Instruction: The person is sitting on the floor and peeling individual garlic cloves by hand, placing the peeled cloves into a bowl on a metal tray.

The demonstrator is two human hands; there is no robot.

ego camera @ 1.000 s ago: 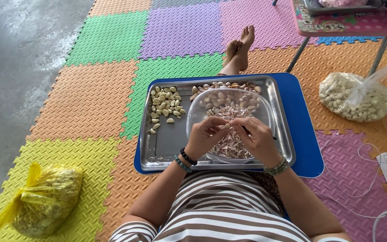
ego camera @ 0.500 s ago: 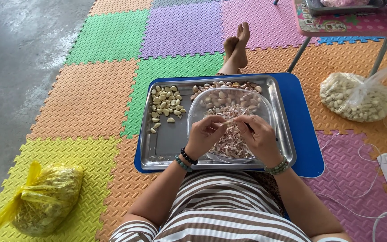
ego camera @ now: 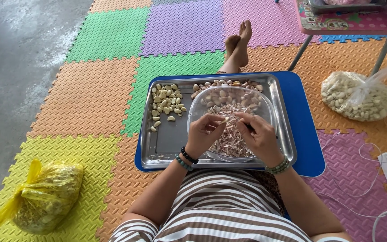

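Over the clear glass bowl (ego camera: 265, 101) of papery pink-brown garlic skins (ego camera: 230, 134), both hands meet at the same garlic clove. Left hand (ego camera: 204, 134): fingers curled, thumb and forefinger pinched on the small pale garlic clove (ego camera: 225, 119), which sits just above the skins, near the bowl's middle. Right hand (ego camera: 260, 136): fingers closed around a thin dark tool, probably a small knife (ego camera: 250, 127); its tip cannot be made out, so contact with the clove is uncertain.

Change against the two earlier frames: very little. Hands were already together over the bowl a second ago, at the same spot; the peeled pile looks the same size. Judgement: the same clove is still being worked, peel not yet off.

Surroundings: bowl stands in a rectangular steel tray (ego camera: 166, 148) on a blue board (ego camera: 307, 134). Heap of peeled cream-coloured cloves (ego camera: 165, 101) at the tray's far left; unpeeled cloves (ego camera: 227, 84) along the far edge behind the bowl. Yellow plastic bag (ego camera: 41, 197) on the foam mat to the left, clear plastic bag of garlic (ego camera: 359, 96) to the right, both well apart from the tray.
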